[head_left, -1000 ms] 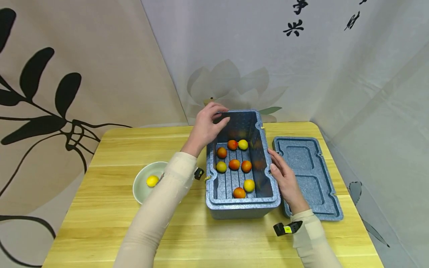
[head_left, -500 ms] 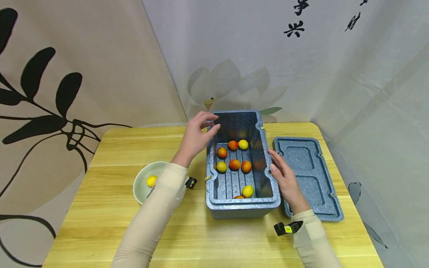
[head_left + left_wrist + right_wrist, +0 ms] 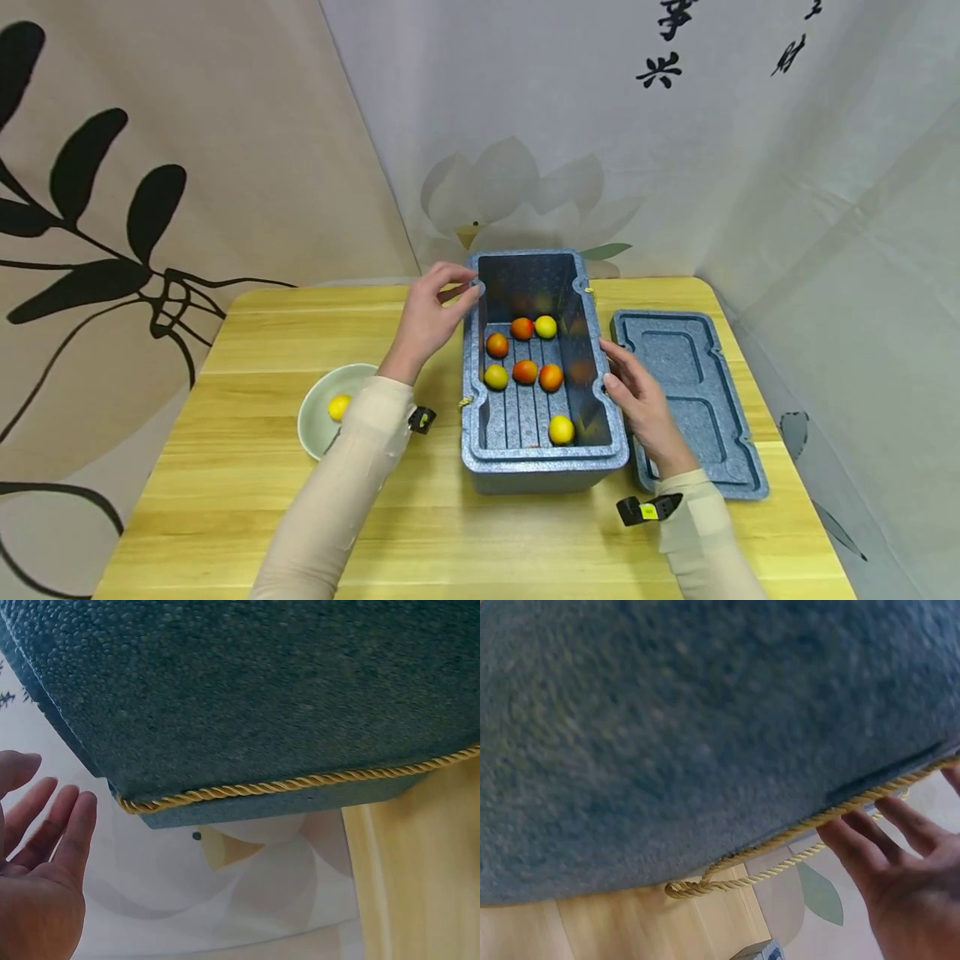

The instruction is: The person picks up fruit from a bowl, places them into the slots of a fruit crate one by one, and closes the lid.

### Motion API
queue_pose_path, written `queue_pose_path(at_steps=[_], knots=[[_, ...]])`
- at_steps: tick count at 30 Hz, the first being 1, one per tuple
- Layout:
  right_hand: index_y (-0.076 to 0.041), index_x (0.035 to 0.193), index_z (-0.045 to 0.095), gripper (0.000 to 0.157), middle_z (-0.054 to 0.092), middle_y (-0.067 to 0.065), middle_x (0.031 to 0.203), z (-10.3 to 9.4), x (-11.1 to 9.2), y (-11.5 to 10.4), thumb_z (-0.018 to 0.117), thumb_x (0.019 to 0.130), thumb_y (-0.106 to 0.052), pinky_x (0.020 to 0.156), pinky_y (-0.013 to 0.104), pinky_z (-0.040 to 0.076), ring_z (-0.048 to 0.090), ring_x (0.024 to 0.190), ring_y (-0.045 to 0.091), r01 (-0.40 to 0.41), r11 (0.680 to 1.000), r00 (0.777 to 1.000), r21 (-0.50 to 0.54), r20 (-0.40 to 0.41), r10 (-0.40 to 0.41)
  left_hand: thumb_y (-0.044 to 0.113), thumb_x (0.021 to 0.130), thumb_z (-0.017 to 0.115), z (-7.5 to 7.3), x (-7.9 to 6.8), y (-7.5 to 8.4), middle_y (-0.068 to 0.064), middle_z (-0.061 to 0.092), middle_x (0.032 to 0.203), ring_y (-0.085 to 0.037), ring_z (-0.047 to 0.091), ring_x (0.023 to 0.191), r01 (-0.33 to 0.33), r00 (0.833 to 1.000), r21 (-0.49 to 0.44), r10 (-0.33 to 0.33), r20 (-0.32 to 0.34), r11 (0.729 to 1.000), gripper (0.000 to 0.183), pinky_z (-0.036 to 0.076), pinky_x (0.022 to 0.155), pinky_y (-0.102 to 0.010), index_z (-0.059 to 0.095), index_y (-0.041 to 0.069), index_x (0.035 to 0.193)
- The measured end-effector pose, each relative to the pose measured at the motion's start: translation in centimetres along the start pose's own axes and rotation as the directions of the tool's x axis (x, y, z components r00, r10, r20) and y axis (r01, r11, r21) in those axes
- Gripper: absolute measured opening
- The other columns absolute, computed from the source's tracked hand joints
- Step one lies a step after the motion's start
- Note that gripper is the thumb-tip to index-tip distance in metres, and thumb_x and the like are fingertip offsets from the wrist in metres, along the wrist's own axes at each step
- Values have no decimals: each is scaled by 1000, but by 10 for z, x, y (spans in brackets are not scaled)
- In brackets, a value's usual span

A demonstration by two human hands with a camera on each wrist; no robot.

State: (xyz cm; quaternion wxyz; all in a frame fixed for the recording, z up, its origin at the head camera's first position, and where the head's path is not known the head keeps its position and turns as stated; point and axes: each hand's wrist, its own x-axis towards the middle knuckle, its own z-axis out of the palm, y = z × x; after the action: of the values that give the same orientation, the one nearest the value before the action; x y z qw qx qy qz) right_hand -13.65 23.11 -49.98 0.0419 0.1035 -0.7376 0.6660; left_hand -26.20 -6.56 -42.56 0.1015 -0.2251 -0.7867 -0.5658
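A deep blue-grey foam box stands on the table, its top uncovered. Inside lie several small round fruits, some orange-red, others yellow. The front rim almost wholly hides one orange-red fruit. Beside the box's left rim, my left hand holds nothing, its fingers loosely bent. The left wrist view shows these fingers apart from the box wall and its yellow twisted rope. My right hand rests against the box's right side. There, in the right wrist view, its fingertips touch the rope handle.
A pale green bowl with one yellow fruit sits left of the box, partly covered by my left sleeve. The matching foam lid lies to the right. Fabric with printed plants hangs behind the wooden table.
My left hand has moved left and nearer, from over the far left rim to beside it. The front orange-red fruit slid behind the near rim, and the nearby yellow one shifted nearer. My right hand stayed.
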Motion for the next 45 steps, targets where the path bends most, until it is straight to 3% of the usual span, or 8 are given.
queue_pose_path(at_steps=[5, 12, 18, 25, 31, 41, 45], knots=[[-5, 150, 39, 50, 34, 17, 153, -4, 0, 0, 49, 101, -2, 98, 18, 41, 31, 138, 39, -12, 1000, 1000, -10, 20, 13, 2, 93, 67, -3, -6, -6, -12, 61, 110, -24, 61, 105, 22, 999, -32, -23, -33, 999, 18, 53, 92, -35, 69, -6, 109], [-5, 150, 39, 50, 33, 17, 154, -3, -2, -1, 51, 101, -3, 100, 19, 40, 29, 139, 39, -19, 1000, 999, 3, 31, 19, -1, 92, 66, -14, -18, -15, -21, 62, 111, -33, 60, 107, 23, 997, -44, -27, -70, 999, 18, 52, 93, -42, 68, -7, 109], [-5, 149, 39, 50, 34, 18, 153, -5, 0, 1, 50, 101, -1, 102, 19, 38, 32, 138, 35, 1, 1000, 1000, 10, 30, -2, 6, 98, 59, -35, -38, -21, -10, 63, 112, -22, 60, 107, 96, 990, 42, -91, -110, 995, 18, 52, 92, -33, 69, 1, 112], [-6, 150, 39, 54, 36, 15, 153, -9, -2, 3, 53, 99, 0, 101, 21, 41, 40, 134, 17, 5, 1000, 998, 21, 62, -6, 9, 99, 59, -57, -72, -38, -7, 64, 111, -20, 60, 106, 235, 960, 69, -221, -172, 969, 18, 52, 91, -32, 70, 3, 112], [-3, 150, 37, 56, 37, 16, 152, -9, -2, 3, 53, 96, 5, 103, 21, 39, 41, 133, 16, 47, 998, 995, 50, 81, -51, 9, 99, 58, -69, -96, -48, -7, 65, 110, -18, 60, 105, 327, 923, 59, -305, -235, 943, 18, 51, 89, -24, 70, 2, 110], [-3, 150, 36, 56, 36, 14, 152, -8, -2, 4, 52, 97, 6, 103, 21, 39, 41, 132, 16, 51, 997, 995, 49, 79, -55, 6, 98, 58, -96, -127, -61, -10, 63, 114, -20, 59, 107, 402, 885, 123, -350, -307, 907, 20, 48, 91, -18, 68, -2, 113], [-4, 151, 36, 57, 35, 14, 153, -8, -2, 5, 52, 97, 6, 102, 21, 39, 41, 133, 17, 44, 998, 996, 45, 76, -48, 0, 95, 59, -108, -141, -64, -15, 60, 115, -27, 58, 110, 403, 886, 176, -335, -320, 898, 20, 49, 93, -21, 66, -7, 113]])
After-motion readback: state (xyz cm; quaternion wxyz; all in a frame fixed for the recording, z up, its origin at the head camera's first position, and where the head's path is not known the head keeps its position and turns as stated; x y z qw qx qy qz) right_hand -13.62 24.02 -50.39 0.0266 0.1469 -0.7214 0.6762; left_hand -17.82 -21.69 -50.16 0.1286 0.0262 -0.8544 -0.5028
